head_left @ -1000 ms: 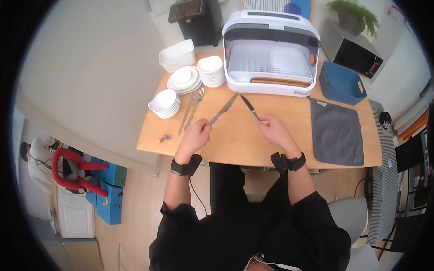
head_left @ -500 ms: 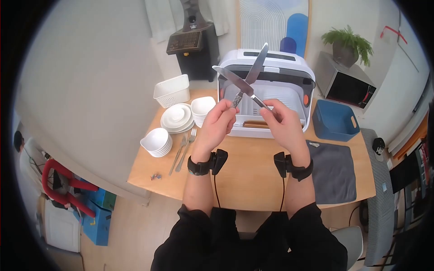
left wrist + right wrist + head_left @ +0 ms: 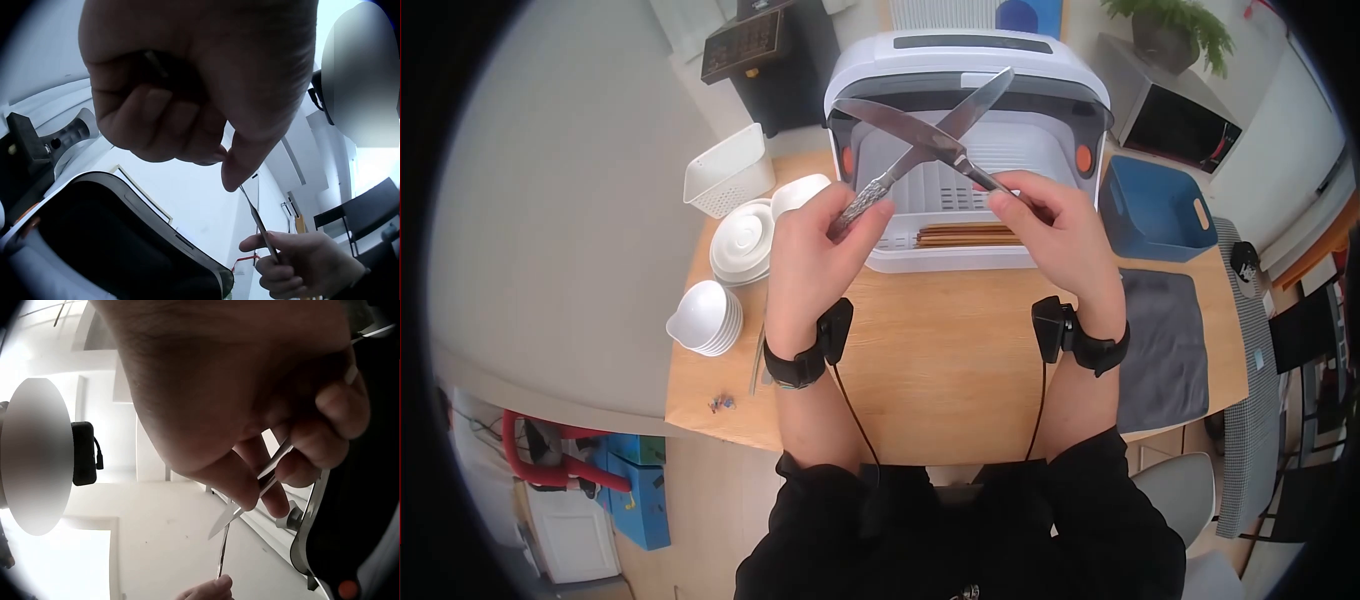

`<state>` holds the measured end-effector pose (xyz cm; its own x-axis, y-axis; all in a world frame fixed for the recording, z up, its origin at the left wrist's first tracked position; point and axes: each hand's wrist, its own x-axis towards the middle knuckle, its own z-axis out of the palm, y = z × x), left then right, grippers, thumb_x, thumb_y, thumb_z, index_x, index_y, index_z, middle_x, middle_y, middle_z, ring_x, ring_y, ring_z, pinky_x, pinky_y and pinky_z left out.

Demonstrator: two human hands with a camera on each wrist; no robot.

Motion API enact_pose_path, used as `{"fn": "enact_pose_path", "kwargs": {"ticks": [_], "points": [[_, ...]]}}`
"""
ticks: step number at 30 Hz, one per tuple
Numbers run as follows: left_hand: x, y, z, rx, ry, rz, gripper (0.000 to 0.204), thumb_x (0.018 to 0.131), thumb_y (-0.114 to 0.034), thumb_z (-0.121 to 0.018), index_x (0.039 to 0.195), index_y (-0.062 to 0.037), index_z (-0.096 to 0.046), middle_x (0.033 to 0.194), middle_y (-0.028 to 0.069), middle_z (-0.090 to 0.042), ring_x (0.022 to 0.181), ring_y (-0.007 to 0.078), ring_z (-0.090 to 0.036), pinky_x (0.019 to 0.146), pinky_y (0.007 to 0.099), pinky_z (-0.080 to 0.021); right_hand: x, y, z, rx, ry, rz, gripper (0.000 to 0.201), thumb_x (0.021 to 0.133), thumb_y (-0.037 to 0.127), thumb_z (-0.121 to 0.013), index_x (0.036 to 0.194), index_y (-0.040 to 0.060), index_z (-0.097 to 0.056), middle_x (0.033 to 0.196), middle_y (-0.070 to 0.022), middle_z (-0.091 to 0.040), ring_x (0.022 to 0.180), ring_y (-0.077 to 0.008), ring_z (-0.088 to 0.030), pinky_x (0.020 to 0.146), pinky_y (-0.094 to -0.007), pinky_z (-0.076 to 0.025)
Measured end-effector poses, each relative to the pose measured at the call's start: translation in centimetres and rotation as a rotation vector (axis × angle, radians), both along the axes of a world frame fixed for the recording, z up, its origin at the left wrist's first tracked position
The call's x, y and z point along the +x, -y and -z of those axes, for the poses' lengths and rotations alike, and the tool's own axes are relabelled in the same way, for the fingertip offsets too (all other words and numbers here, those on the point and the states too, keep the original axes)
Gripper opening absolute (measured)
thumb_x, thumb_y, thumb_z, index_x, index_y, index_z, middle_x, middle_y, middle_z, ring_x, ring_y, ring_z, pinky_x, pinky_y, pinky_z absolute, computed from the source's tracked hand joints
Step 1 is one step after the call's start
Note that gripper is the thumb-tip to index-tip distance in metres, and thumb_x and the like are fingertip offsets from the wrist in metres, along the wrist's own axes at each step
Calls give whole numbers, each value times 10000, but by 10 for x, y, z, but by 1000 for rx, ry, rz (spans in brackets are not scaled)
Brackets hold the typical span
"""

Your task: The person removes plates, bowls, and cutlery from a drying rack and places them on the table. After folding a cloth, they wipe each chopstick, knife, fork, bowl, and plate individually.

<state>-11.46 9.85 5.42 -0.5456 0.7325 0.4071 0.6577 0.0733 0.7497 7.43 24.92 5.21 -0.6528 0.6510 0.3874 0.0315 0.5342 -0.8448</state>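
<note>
Two table knives are held up before the white dish box [image 3: 975, 48], their blades crossing in the head view. My left hand [image 3: 812, 262] grips the patterned handle of one knife [image 3: 985, 101], whose blade points up and right. A smoother-handled knife [image 3: 885, 119] is pinched between thumb and fingers of my right hand [image 3: 1062, 238], its blade slanting up and left. The left wrist view shows my left hand [image 3: 194, 81] with curled fingers, and the right hand's knife beyond. In the right wrist view, the handle passes through the fingers of my right hand [image 3: 237, 406].
Brown chopsticks [image 3: 965, 236] lie in the box's front compartment. White bowls [image 3: 708, 318], plates [image 3: 740, 240] and a white basket [image 3: 730, 172] stand left; cutlery handles [image 3: 757, 360] show beside my left forearm. Right are a blue bin [image 3: 1155, 215], grey cloth [image 3: 1165, 345] and microwave [image 3: 1175, 120].
Both hands have lifted the knives from low over the table, where the tips nearly met, and crossed the blades. Since half a second ago, the hands have spread apart in the view.
</note>
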Motion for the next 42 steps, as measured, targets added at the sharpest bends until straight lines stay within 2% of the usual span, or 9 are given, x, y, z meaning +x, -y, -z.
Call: {"fn": "enact_pose_path", "kwargs": {"ticks": [5, 14, 26, 42], "points": [[-2, 0, 2, 126, -61, 3, 248, 817, -204, -742, 744, -7, -612, 507, 22, -469, 471, 98, -378, 459, 256, -301, 2, 5, -5, 12, 37, -12, 230, 912, 198, -642, 1033, 4, -663, 591, -14, -465, 548, -86, -387, 501, -266, -323], [-4, 6, 3, 218, -154, -31, 243, 772, -183, -775, 722, -14, -608, 495, 38, -481, 449, 114, -414, 449, 255, -325, 4, 15, -8, 10, 30, -21, 237, 910, 193, -649, 1044, -2, -662, 609, -2, -483, 560, -71, -403, 507, -253, -326], [0, 6, 2, 313, -285, -22, 207, 748, -159, -779, 705, -29, -623, 493, 27, -489, 433, 102, -410, 432, 252, -303, 6, 20, -10, -36, -10, -47, 256, 902, 176, -670, 1069, -17, -658, 629, 21, -507, 579, -48, -416, 511, -231, -326], [5, 5, -2, 334, -232, -13, 144, 782, -140, -766, 784, -32, -671, 518, 28, -510, 440, 90, -429, 436, 243, -311, 8, 20, -12, 1, -25, -28, 235, 885, 162, -687, 1065, 10, -673, 577, 29, -461, 534, -47, -401, 486, -238, -309]]}}
